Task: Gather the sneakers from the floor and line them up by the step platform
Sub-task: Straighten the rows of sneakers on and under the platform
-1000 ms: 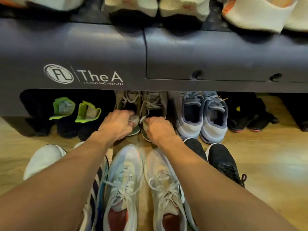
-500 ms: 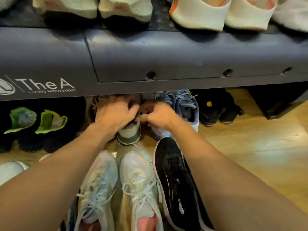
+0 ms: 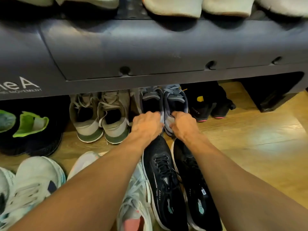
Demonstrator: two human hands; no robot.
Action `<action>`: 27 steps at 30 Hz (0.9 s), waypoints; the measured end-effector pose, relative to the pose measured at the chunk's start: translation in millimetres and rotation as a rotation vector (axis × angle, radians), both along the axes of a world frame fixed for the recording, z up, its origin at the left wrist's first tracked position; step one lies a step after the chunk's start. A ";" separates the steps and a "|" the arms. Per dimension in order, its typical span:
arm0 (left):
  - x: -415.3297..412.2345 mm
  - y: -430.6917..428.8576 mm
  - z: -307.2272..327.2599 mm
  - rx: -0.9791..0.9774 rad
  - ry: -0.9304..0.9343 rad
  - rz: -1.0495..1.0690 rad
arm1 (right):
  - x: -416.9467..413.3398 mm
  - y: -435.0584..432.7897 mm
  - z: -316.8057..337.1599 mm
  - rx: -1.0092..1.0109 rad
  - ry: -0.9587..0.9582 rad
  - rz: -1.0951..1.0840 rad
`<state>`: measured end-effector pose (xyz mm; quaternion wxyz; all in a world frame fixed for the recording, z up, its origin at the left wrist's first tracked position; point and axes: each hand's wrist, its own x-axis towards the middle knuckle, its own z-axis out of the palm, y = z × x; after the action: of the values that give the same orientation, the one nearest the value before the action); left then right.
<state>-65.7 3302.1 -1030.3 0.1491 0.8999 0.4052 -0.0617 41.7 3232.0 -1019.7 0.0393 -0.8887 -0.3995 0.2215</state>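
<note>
Under the front edge of the step platform (image 3: 150, 52), four pairs stand toes inward with their heels toward the person. From left to right they are a green-lined black pair (image 3: 31, 124), a grey pair (image 3: 100, 120), a blue-grey pair (image 3: 175, 97) and a black pink-soled pair (image 3: 205, 107).

Change noted: half a second ago both hands were on the grey pair, pressing at its heels. That pair now sits released, side by side, heels just outside the platform's edge. Both hands have moved right to the next pair.

- **Left hand:** The left hand (image 3: 146, 124) has its fingers curled over the heel collar of the left blue-grey shoe.
- **Right hand:** The right hand (image 3: 183, 124) pinches the heel of the right shoe, thumb at the collar.
- **Shoes in hand:** Both rest on the floor (image 3: 250, 139).

Assessment: the grey pair appears placed, and the blue-grey pair is now being squared up.

Toward the near edge of the floor, three pairs lie outside the row:
- white sneakers (image 3: 33, 177) at the left;
- a pale blue pair (image 3: 136, 205) beneath the left forearm;
- a black laced pair (image 3: 166, 172) just behind the hands.

The task is judged partway done, since these near pairs are not yet lined up.
</note>
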 end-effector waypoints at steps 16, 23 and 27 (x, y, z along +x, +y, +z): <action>3.1 -65.0 68.0 -0.232 -0.092 0.149 | 10.5 -26.8 73.1 -0.064 0.083 0.099; 78.9 -88.3 120.2 -0.324 -0.118 0.144 | 72.9 -66.5 109.3 -0.025 0.093 0.014; 147.0 -82.5 84.7 -0.302 -0.127 0.169 | 136.8 -67.0 74.1 -0.004 0.030 -0.001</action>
<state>81.3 3219.6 -945.6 0.3126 0.8320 0.4553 -0.0523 178.5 3165.1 -945.6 0.0438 -0.8857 -0.3978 0.2355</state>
